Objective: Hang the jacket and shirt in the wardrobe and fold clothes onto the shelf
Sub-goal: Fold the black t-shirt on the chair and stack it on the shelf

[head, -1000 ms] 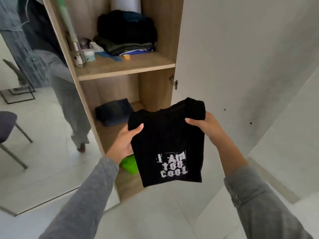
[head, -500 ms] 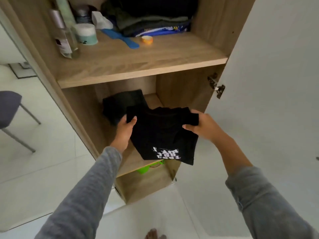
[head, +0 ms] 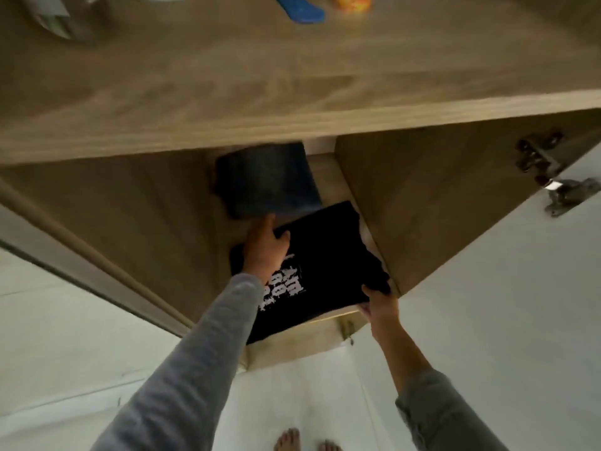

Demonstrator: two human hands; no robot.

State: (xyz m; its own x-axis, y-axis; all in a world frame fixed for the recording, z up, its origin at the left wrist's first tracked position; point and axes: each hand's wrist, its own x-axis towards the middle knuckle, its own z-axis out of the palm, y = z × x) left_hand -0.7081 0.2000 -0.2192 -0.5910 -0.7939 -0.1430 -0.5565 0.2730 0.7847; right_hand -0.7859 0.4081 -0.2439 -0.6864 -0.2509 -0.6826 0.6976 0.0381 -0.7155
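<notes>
- The wooden wardrobe [head: 422,203] fills the view, its white door [head: 520,304] swung open on your right and hung on a metal hinge [head: 549,170].
- The upper shelf [head: 260,92] carries a blue object [head: 302,13] and a small orange one [head: 353,1] at the top edge.
- The black T-shirt [head: 328,255] with white lettering lies flat on the lower shelf [head: 328,177], its near edge overhanging the front.
- A folded dark garment [head: 266,180] sits behind it, touching its far edge.
- Your left hand [head: 265,249] lies on the T-shirt's far left part, thumb on top; you cannot tell whether the fingers clamp underneath.
- Your right hand [head: 379,307] grips the T-shirt's near right corner with curled fingers.
- Your bare feet [head: 287,441] stand on the white floor [head: 65,353].
</notes>
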